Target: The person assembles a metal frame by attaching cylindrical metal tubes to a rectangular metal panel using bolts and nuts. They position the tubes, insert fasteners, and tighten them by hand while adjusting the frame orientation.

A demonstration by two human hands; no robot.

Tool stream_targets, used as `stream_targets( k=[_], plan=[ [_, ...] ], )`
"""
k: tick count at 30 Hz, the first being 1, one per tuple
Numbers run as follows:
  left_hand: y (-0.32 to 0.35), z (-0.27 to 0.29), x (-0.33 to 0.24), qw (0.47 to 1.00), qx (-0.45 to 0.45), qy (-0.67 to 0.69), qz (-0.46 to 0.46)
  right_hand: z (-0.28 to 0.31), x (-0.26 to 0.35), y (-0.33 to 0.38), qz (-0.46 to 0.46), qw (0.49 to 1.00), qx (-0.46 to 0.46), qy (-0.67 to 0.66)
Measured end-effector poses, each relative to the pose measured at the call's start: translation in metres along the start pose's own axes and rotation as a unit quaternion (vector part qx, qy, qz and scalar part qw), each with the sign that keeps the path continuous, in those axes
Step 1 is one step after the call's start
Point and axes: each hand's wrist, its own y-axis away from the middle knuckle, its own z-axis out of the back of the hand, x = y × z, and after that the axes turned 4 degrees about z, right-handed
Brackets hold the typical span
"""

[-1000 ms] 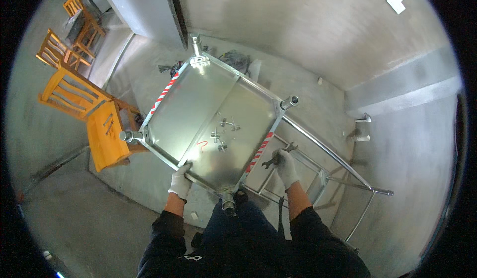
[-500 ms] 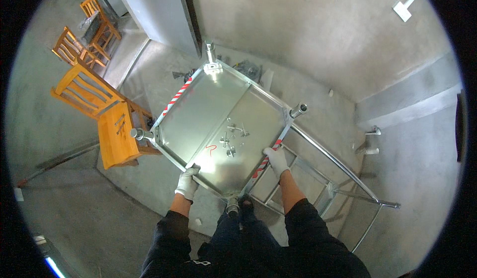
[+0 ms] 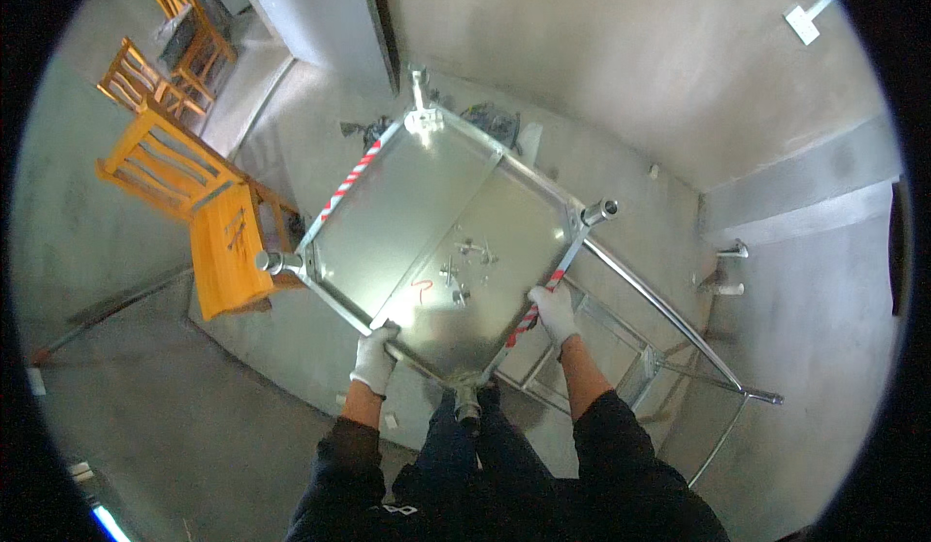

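Note:
A square metal platform (image 3: 388,222) with a raised rim and a tubular post at each corner is in front of me. My left hand (image 3: 373,358), in a white glove, grips its near left edge. Opposite it, my right hand (image 3: 555,315), also gloved in white, is closed round the near right edge beside the red-and-white striped tape (image 3: 522,327). Several loose bolts and clamps (image 3: 460,297) lie on the sheet, close to a red handwritten mark. The fingertips under the rim are hidden.
A wooden chair (image 3: 229,251) with small tools on its seat stands at the left; further chairs (image 3: 133,72) are behind it. A tubular metal frame (image 3: 669,314) lies to the right. Dark plastic wrapping (image 3: 493,125) is on the floor beyond the platform, near the wall.
Both hands and the platform have shifted slightly to the right in the picture, the grip unchanged. The hardware on the sheet has moved along with it.

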Motion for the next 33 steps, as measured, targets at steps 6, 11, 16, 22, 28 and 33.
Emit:
stream_targets(
  k=[6,11,16,22,28,33],
  plan=[
    [0.007,-0.01,-0.005,0.999,-0.033,-0.019,-0.018,-0.004,0.002,-0.002,-0.015,1.0,-0.003,-0.01],
    [0.008,-0.016,-0.01,0.997,-0.074,0.031,0.008,0.0,0.006,-0.006,-0.036,0.998,0.04,-0.034],
    [0.016,-0.023,-0.018,0.998,-0.057,0.024,0.025,-0.001,-0.002,-0.016,-0.038,0.997,0.041,-0.06],
    [0.016,-0.033,-0.065,0.998,-0.059,-0.007,-0.028,0.014,-0.007,-0.003,-0.01,1.0,0.029,0.008],
    [-0.064,0.011,-0.129,0.963,-0.213,-0.136,-0.098,0.0,-0.001,0.014,-0.038,0.997,-0.018,0.069],
    [-0.094,0.027,-0.16,0.945,-0.239,-0.219,-0.03,-0.02,0.018,0.043,0.03,0.997,-0.074,0.017]
  ],
)
